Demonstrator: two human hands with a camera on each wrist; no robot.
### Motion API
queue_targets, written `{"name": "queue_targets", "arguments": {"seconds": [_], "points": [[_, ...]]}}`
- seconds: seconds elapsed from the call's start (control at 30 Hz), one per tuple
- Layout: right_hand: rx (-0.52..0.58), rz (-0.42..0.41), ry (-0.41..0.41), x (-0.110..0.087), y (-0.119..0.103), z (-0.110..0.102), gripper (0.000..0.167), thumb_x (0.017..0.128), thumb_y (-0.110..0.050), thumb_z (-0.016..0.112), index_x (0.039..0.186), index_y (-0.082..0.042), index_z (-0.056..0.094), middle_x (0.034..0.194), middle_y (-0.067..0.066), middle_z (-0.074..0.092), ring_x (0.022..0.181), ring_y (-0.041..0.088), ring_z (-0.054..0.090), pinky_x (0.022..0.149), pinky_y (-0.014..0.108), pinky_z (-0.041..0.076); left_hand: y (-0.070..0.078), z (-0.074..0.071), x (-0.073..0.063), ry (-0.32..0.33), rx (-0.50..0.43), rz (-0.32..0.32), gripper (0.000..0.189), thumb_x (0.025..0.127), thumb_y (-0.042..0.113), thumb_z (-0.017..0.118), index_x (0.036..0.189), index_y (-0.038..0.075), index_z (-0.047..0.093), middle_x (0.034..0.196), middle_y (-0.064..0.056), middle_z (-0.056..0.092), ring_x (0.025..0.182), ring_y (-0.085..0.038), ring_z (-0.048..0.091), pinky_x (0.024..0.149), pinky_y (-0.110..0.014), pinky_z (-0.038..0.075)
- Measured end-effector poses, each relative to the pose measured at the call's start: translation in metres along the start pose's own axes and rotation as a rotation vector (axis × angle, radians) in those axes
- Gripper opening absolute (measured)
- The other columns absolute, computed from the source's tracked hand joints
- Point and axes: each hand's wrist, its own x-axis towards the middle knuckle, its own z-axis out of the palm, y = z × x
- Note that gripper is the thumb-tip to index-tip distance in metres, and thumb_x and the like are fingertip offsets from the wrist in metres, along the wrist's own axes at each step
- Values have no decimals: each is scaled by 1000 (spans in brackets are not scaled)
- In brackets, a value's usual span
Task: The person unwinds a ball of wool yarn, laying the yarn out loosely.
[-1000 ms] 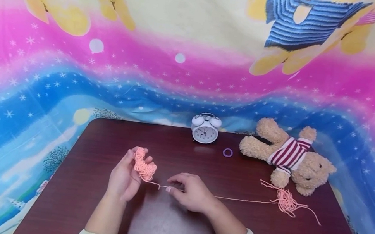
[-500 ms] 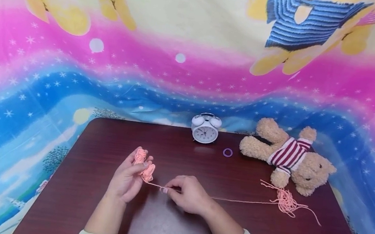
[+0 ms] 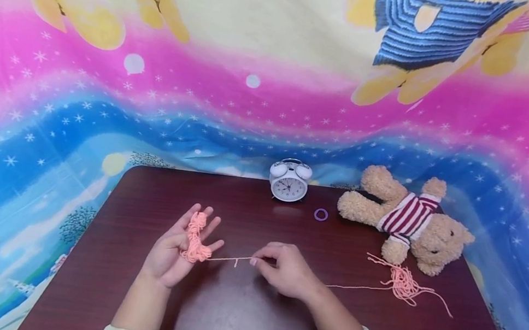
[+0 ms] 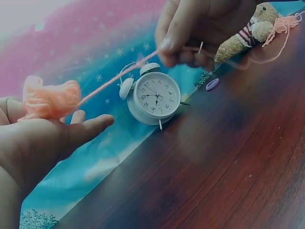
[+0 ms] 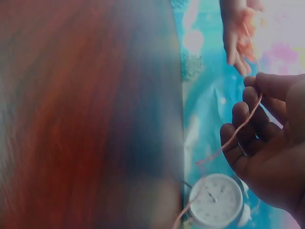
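"Peach yarn bundle (image 3: 196, 251): whereabouts?"

"Just left of the frame's centre, across the spread fingers of the left hand (image 3: 167, 260), with bent thumb against it."

"And the right hand (image 3: 288, 271)?"

"Near the centre, pinching the taut strand (image 3: 223, 259) between thumb and fingertip. Loose tangle (image 3: 405, 286) at right, on the tabletop (image 3: 238, 214)."

"Handling?"

"Probably light, soft, slack, easily snagged. Best to pinch the strand near the bundle and cradle the loops, not squeeze."
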Motion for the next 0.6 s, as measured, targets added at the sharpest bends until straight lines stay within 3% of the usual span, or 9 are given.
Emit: {"name": "queue_targets", "arguments": {"seconds": [0.1, 0.23, 0.33, 0.43, 0.53, 0.6], "points": [[-4, 17, 53, -3, 3, -13, 9, 97, -20, 75, 100, -15, 81, 91, -16, 72, 84, 3, 66, 78, 27, 57, 1, -4, -2, -68, -52, 5, 82, 81, -23, 13, 150, 15, 35, 163, -7, 31, 159, -34, 5, 121, -67, 12], [-13, 26, 142, -5, 6, -30, 7, 96, -19, 76, 99, -17, 82, 89, -17, 70, 82, 4, 65, 74, 27, 56, 2, -8, -4, -81, -97, 9, 72, 88, -19, 16, 150, 14, 32, 158, -10, 38, 153, -33, 30, 123, -55, 28], [13, 17, 191, -6, 5, -38, 6, 95, -18, 76, 98, -19, 81, 88, -17, 70, 79, 5, 64, 69, 26, 55, 0, -9, -5, -37, -92, 3, 59, 99, -12, 18, 150, 14, 32, 152, -10, 44, 142, -29, 46, 115, -41, 44], [41, 8, 208, -7, 4, -43, 6, 95, -18, 76, 98, -21, 81, 88, -16, 71, 79, 5, 65, 68, 25, 55, -3, -7, -4, 35, -36, -2, 51, 106, -7, 24, 149, 17, 37, 149, -8, 46, 136, -26, 51, 105, -36, 52], [45, 14, 208, -9, 6, -44, 6, 96, -19, 76, 98, -21, 81, 89, -16, 71, 80, 5, 65, 68, 25, 55, -5, -5, -2, 109, 32, -9, 56, 103, -12, 28, 148, 19, 39, 149, -8, 43, 135, -24, 53, 107, -35, 52], [38, 24, 203, -10, 7, -44, 6, 96, -20, 76, 98, -21, 81, 89, -17, 71, 81, 5, 65, 68, 25, 56, -6, -4, -1, 142, 27, -17, 65, 98, -18, 26, 150, 19, 37, 151, -9, 40, 137, -25, 53, 111, -34, 48]]}}
